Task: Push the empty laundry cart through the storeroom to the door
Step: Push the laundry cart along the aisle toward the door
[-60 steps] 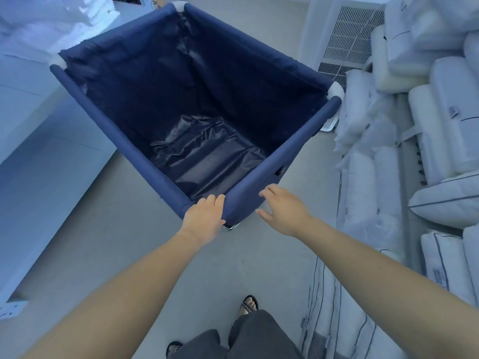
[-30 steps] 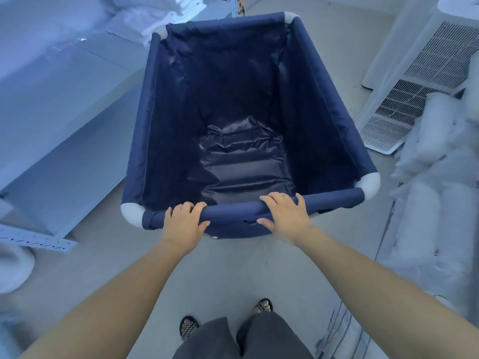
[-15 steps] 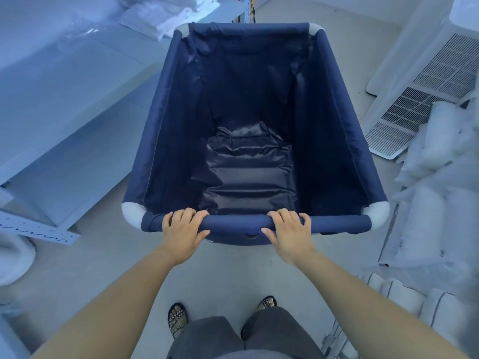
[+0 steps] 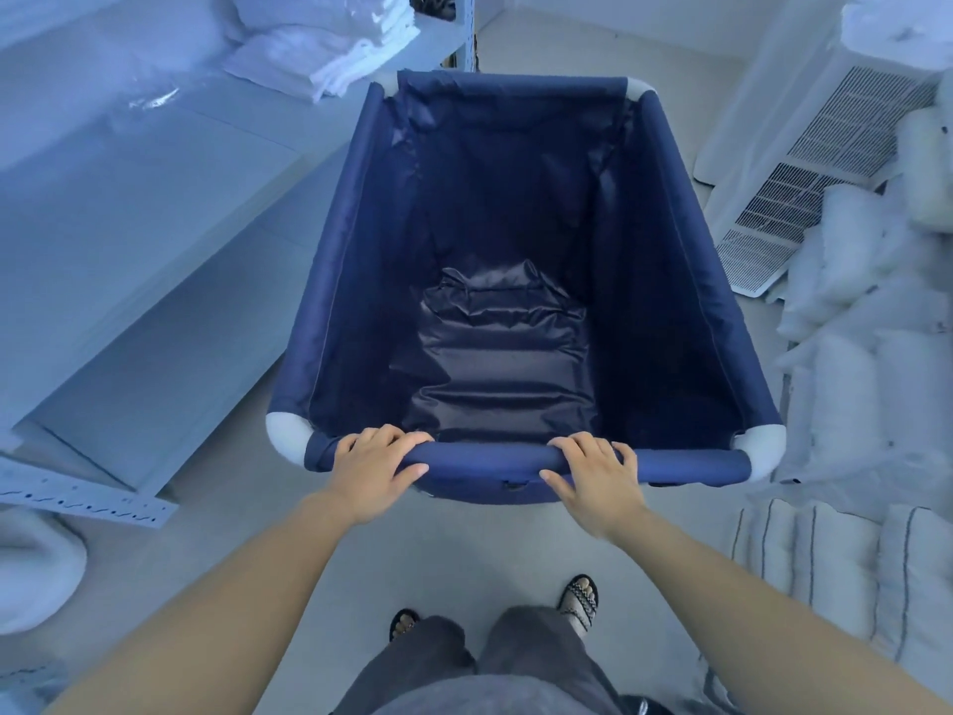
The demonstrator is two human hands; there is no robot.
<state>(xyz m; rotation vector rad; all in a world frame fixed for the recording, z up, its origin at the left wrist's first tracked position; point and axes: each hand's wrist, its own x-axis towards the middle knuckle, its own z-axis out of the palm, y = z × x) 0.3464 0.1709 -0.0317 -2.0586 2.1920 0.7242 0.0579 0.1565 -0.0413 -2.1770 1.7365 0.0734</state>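
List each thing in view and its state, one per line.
laundry cart: empty, upright, on the floor.
left hand: closed over the cart's near rail.
right hand: closed over the same rail.
folded towels: stacked on the shelf.
pillows: piled at right.

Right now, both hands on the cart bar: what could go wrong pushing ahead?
1. The laundry cart has shelving close on its left; its front corner could clip the shelf post.
2. Stacked pillows and a grilled unit crowd the right side; drifting could snag them.
3. Left hand and right hand sit near centre, so steering may be weak.
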